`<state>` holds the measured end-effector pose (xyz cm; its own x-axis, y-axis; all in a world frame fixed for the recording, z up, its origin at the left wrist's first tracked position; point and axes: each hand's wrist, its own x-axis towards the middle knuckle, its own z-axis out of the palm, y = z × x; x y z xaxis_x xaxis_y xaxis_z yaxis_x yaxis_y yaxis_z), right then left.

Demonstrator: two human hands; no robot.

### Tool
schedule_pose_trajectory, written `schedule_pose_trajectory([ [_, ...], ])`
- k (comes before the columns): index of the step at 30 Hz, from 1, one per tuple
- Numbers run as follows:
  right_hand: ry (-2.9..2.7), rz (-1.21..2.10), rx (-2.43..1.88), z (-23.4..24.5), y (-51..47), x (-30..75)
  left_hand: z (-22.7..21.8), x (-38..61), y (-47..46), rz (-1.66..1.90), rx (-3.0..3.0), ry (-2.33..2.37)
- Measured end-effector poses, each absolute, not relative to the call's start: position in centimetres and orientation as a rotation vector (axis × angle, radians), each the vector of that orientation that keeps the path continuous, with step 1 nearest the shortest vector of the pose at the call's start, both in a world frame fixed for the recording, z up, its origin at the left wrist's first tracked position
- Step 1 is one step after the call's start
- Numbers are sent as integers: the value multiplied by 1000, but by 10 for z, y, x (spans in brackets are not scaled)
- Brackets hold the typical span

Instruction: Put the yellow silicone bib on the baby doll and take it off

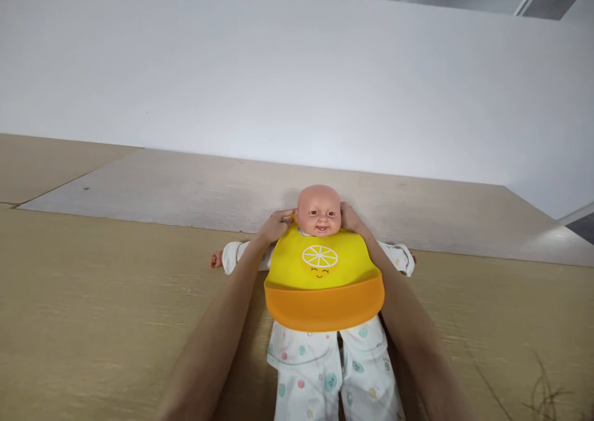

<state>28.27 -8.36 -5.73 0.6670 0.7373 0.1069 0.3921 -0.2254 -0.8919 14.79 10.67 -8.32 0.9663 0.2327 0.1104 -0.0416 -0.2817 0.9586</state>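
A bald baby doll (319,199) lies on its back, face up, arms spread and dressed in white printed clothes (312,371). Over its chest lies a yellow bib (288,260) with a lemon-slice print and an orange catch pocket (325,306) along the bottom. Beside the doll's neck, my left hand (277,224) is closed on the bib's yellow neck strap. My right hand (351,218) is at the other side of the head, close against it. Its fingers are tucked behind the head and hidden, so its grip does not show.
Beneath the doll is a light wood-coloured surface (116,297), with a paler grey strip (195,186) across it behind the head. A white wall (278,80) rises at the back. Thin dark strands (542,396) show at the lower right.
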Motion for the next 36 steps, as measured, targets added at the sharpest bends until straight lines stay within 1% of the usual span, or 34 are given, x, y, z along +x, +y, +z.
schedule_pose_trajectory([
  [7,-1083,550,-1747,-60,-99,313,-83,146,105,264,1738,212],
  [11,-1032,437,-1830,-68,-93,316,-87,152,105,270,1669,274],
  [14,-943,386,-1886,-74,-87,311,-90,156,107,301,1738,327],
  [22,-862,371,-1978,-78,-86,298,-95,158,123,342,1890,367],
  [36,-809,385,-2025,-78,-87,292,-84,150,122,228,1894,501],
])
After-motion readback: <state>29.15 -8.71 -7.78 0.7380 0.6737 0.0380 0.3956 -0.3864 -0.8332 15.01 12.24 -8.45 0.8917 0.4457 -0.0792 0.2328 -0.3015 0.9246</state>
